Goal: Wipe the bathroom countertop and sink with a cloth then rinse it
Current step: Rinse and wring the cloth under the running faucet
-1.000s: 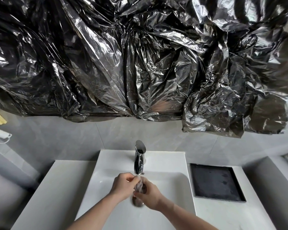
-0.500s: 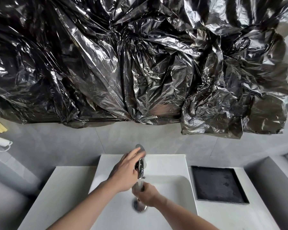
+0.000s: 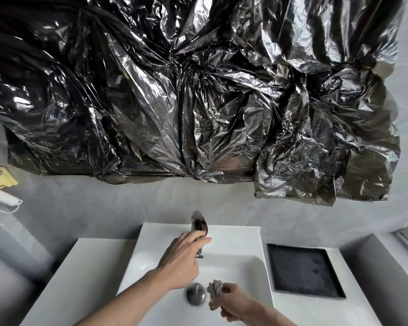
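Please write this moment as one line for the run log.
stage: rinse | left hand: on faucet handle | right hand: grips cloth beside drain

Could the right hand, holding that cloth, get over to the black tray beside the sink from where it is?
Probably yes. The right hand grips the cloth low in the sink, and the tray lies on the counter just to its right. Nothing shows between them but the sink's rim.

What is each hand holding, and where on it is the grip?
The right hand grips a bunched grey cloth by its lower part. The left hand holds the faucet handle.
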A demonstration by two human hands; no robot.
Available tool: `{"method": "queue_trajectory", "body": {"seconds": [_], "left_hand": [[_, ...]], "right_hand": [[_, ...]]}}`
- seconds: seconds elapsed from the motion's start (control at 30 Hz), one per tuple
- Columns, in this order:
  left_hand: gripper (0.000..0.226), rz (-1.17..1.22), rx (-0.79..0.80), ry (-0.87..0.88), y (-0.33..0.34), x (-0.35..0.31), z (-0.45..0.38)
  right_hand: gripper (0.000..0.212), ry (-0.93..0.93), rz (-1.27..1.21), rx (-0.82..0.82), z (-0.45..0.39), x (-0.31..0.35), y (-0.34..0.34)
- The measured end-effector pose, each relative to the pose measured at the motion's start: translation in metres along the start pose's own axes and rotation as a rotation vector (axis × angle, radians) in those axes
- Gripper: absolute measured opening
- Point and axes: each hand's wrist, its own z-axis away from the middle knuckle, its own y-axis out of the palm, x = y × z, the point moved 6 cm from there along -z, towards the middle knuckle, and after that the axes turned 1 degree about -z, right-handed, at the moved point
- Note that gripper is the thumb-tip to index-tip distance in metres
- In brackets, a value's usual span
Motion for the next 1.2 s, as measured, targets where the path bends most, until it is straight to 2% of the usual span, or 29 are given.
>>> {"method": "queue_trajectory", "body": {"seconds": [0.07,0.17,0.33,0.37,0.43,0.5,0.57,0.63,0.7,0.77,0.83,0.87,0.97,1.03,1.13,1.2], "left_hand": [[0.076,0.024,-0.002,0.047,0.005,-0.011,0.022],[0.077,0.051,0.094,0.145,0.017,-0.026,0.056],[0.086,-0.067,0.199,0.308,0.02,-0.043,0.084],[0.086,-0.091,0.194,0.328,0.018,-0.045,0.086],[0.084,-0.158,0.164,0.356,0.012,-0.047,0.091],[0.079,-0.226,0.077,0.361,0.006,-0.045,0.093],[0.068,-0.273,-0.032,0.36,-0.005,-0.046,0.09],[0.057,-0.355,-0.111,0.338,-0.015,-0.048,0.083],[0.055,-0.505,-0.088,0.25,-0.027,-0.051,0.075],[0.037,-0.588,-0.034,0.142,-0.041,-0.054,0.065],[0.029,-0.611,0.054,0.045,-0.045,-0.051,0.057],[0.026,-0.616,0.098,0.005,-0.045,-0.05,0.055],[0.016,-0.534,0.149,-0.104,-0.041,-0.048,0.051],[0.013,-0.431,0.214,-0.197,-0.036,-0.043,0.05],[0.01,-0.226,0.297,-0.302,-0.026,-0.038,0.053],[0.017,-0.138,0.301,-0.319,-0.023,-0.034,0.055]], "right_hand": [[0.034,-0.003,0.006,0.029,0.016,0.001,-0.007],[0.017,0.026,-0.021,0.096,0.043,0.011,-0.016],[0.019,-0.025,0.0,0.275,0.088,0.053,-0.006],[0.015,-0.047,0.006,0.338,0.096,0.063,0.0],[0.026,-0.069,0.006,0.458,0.115,0.083,0.01],[0.03,-0.08,-0.002,0.554,0.127,0.097,0.021],[0.028,-0.086,0.038,0.582,0.129,0.104,0.031],[0.032,-0.097,0.15,0.518,0.131,0.111,0.04],[0.039,-0.113,0.317,0.338,0.127,0.119,0.041],[0.038,-0.17,0.576,0.115,0.125,0.132,0.04],[0.033,-0.271,0.909,-0.073,0.126,0.145,0.042],[0.031,-0.31,0.989,-0.147,0.126,0.149,0.043],[0.022,-0.327,1.022,-0.304,0.12,0.148,0.04],[0.008,-0.378,1.077,-0.381,0.12,0.148,0.038],[0.021,-0.513,1.212,-0.447,0.122,0.147,0.035],[0.019,-0.602,1.206,-0.435,0.121,0.142,0.033]]}}
